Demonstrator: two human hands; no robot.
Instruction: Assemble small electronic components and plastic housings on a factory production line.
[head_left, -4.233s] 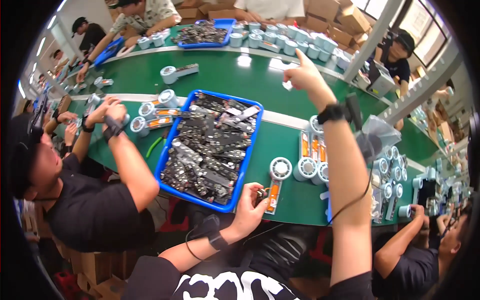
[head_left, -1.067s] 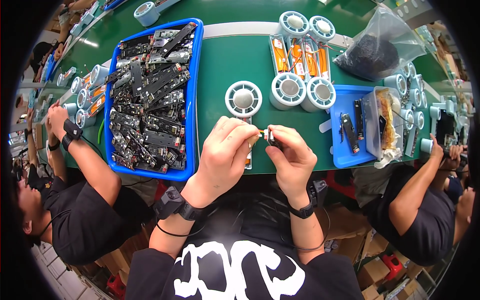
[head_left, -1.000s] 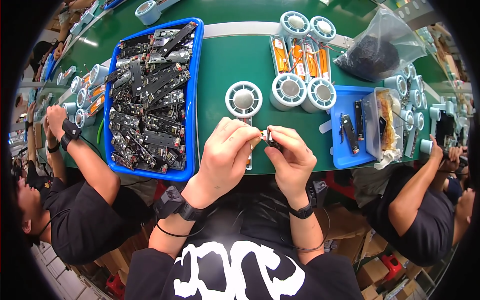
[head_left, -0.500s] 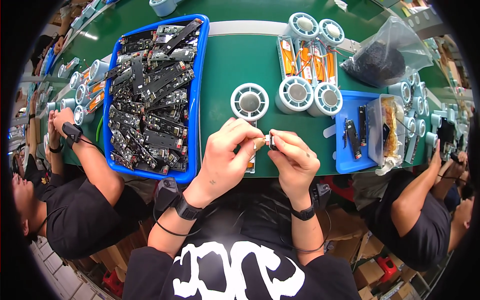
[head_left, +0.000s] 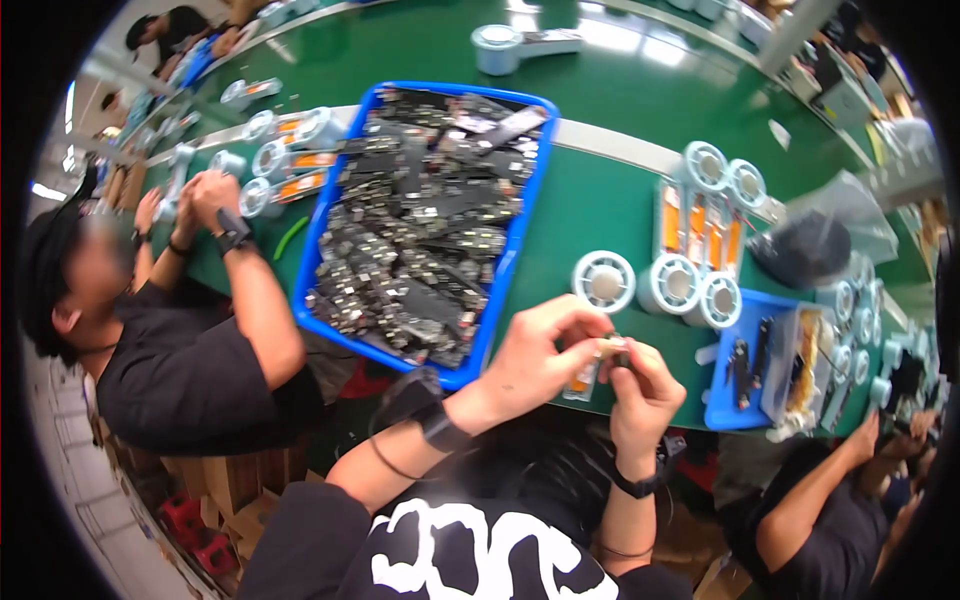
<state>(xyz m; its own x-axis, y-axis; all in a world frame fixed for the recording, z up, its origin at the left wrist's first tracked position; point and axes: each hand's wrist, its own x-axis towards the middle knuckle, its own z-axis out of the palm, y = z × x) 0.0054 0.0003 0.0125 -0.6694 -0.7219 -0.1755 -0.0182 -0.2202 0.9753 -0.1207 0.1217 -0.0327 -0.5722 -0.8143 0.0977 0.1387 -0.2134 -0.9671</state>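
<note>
My left hand and my right hand meet fingertip to fingertip just above the bench's near edge. Both are closed in a pinch. The left fingers grip a small pale part, the right fingers a small dark piece; blur and fingers hide their kind. Just beyond lies a light-blue round fan-like housing with a grey centre. Its handle section, with some orange in it, shows partly under my hands.
Left of my hands stands a blue tray heaped with black circuit boards. Several assembled housings with orange cells lie to the right, near a small blue bin and a clear bag. Co-workers sit either side.
The view has swung left, so the bench things appear farther right and lower. My hands stay pinched together, the fingertips now closer. The picture is more blurred.
</note>
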